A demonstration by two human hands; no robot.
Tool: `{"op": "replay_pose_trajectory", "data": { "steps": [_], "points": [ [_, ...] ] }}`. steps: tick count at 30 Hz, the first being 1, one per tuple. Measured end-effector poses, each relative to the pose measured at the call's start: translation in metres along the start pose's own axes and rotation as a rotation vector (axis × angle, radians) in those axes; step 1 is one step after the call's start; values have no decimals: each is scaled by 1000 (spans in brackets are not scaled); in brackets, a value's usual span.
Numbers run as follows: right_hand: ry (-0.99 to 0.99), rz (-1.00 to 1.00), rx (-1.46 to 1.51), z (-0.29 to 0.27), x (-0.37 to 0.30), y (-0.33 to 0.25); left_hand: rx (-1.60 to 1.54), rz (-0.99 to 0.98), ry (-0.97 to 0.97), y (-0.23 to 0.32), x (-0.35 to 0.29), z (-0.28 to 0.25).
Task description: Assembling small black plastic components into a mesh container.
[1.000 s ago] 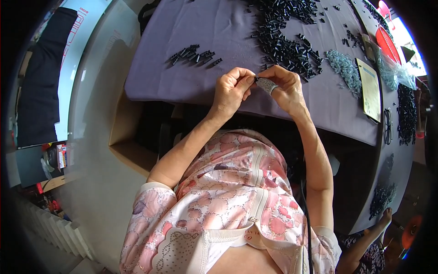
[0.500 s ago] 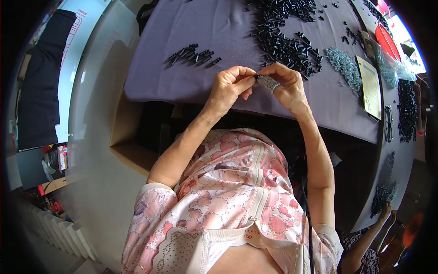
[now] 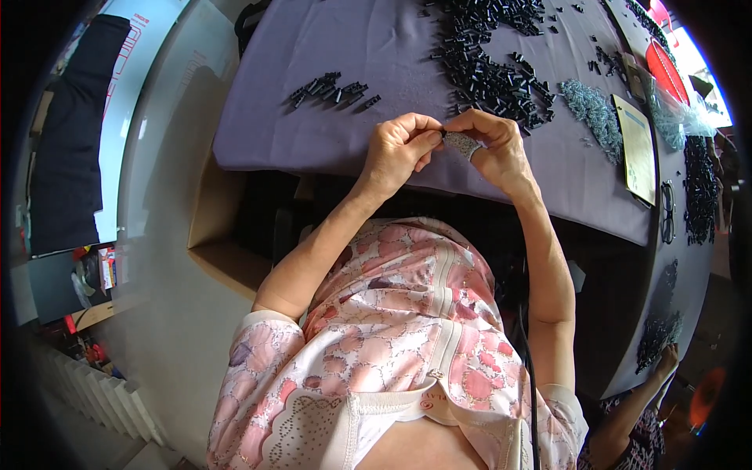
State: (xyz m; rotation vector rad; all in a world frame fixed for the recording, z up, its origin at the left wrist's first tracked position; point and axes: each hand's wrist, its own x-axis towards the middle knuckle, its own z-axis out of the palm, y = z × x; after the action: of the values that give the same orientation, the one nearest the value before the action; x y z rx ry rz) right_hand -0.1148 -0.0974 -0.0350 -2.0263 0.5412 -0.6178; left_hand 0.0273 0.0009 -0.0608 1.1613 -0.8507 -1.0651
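My left hand is closed in a pinch at the table's near edge, thumb against fingers, on a small black tubular part. From the other side, my right hand pinches the same part with its fingertips. A grey speckled wrap covers the right thumb. The part is mostly hidden by the fingertips. Beyond the hands spreads a large heap of small black tubular pieces. A smaller group of similar pieces lies to the left on the purple cloth.
Right of the heap lie a pile of small clear pieces and a yellowish pad. Farther right are eyeglasses, a red basket and more black pieces. Another person's hand is at the lower right. A cardboard box stands below the table's left.
My hands stay together with only slight finger shifts around the black part. At the lower right, the other person's hand and arm have moved a little.
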Motion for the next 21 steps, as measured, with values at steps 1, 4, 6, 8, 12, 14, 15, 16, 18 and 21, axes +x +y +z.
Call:
{"op": "replay_pose_trajectory", "data": {
  "steps": [1,4,6,8,12,14,15,16,18,21],
  "points": [
    [-1,54,223,4,1,4,-24,9,6,-1,0,-1],
    [23,72,452,9,1,9,-40,-18,16,1,1,-1],
    [48,37,458,11,2,7,-52,-55,20,5,0,-1],
    [129,91,412,14,1,3,-66,-89,26,9,1,0],
    [157,90,396,17,1,9,-68,-112,19,11,1,3],
    [136,-51,262,17,2,11,-84,-101,31,9,1,3],
    [139,-52,262,17,3,10,-109,-110,49,8,1,2],
    [134,-90,200,16,3,8,-134,-120,68,8,0,2],
    [132,-129,139,19,3,6,-141,-133,87,10,-1,3],
    [225,-218,-22,26,2,0,-185,-154,110,12,-2,7]
  ]
}}
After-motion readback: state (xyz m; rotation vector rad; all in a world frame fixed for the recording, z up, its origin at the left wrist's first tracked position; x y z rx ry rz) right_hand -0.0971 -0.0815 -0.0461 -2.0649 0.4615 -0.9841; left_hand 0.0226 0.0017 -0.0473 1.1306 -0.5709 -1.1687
